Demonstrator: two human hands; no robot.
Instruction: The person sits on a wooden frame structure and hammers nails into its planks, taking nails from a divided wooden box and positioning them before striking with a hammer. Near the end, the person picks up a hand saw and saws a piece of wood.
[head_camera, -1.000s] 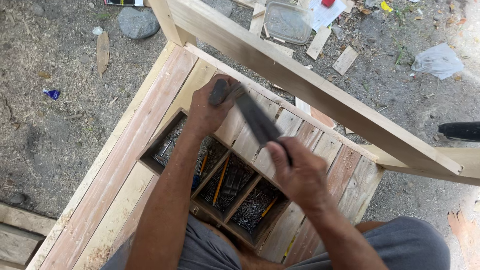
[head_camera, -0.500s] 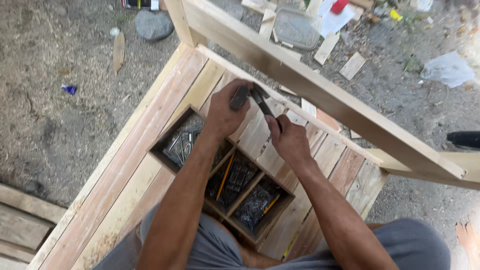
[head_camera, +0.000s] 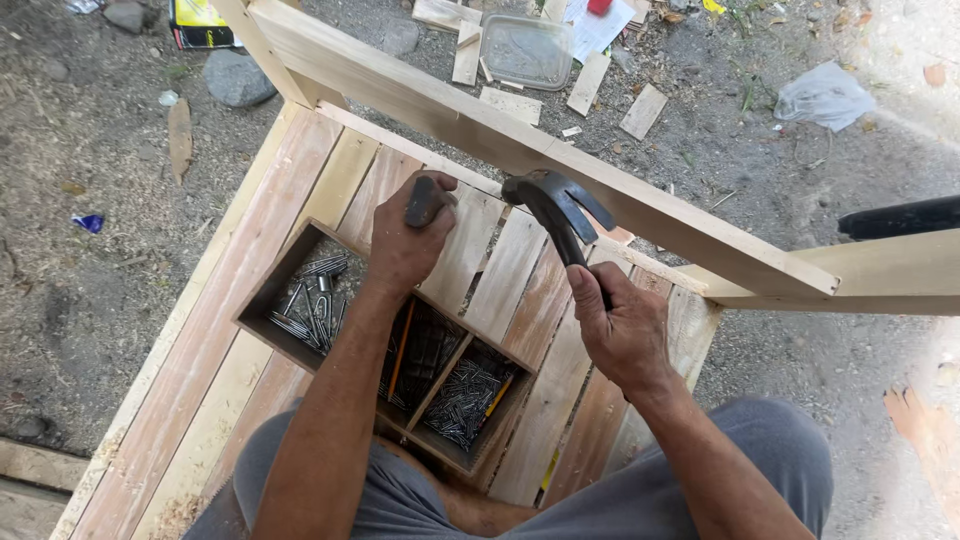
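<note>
At the far left, bare ground (head_camera: 90, 300) carries a grey stone (head_camera: 236, 77), a small blue scrap (head_camera: 89, 222) and a yellow-and-black package (head_camera: 200, 24).

The slatted wooden platform (head_camera: 250, 290) runs diagonally from lower left to upper right. The person sits at its near end, grey-trousered knees at the bottom edge.

A divided wooden nail box (head_camera: 262, 302) rests on the slats. Its left compartment holds large, bright nails (head_camera: 312, 300). The middle and right compartments hold smaller, dark nails (head_camera: 462, 400), each with a yellow pencil-like stick lying among them. The left forearm crosses above the middle compartment.

The left hand (head_camera: 412, 235) is clenched around a short, dark metal tool (head_camera: 422, 203), most likely a punch or chisel; its exact kind cannot be told. The tool's top end projects between thumb and fingers. The hand sits on the slats just beyond the box, close to the long wooden rail (head_camera: 560, 165).

The right hand (head_camera: 622, 330) grasps the handle of a claw hammer (head_camera: 560, 205), fingers wrapped fully around it. The hammer head is raised, just right of the left hand and level with it, overlapping the near edge of the rail. Hammer and dark tool are near each other but not touching.

Beyond the rail lie wood offcuts (head_camera: 644, 110), a clear plastic container (head_camera: 528, 50) and paper. At the right, a crumpled plastic bag (head_camera: 825, 95) lies on the ground, and a black bar (head_camera: 900, 215) enters from the right edge.
</note>
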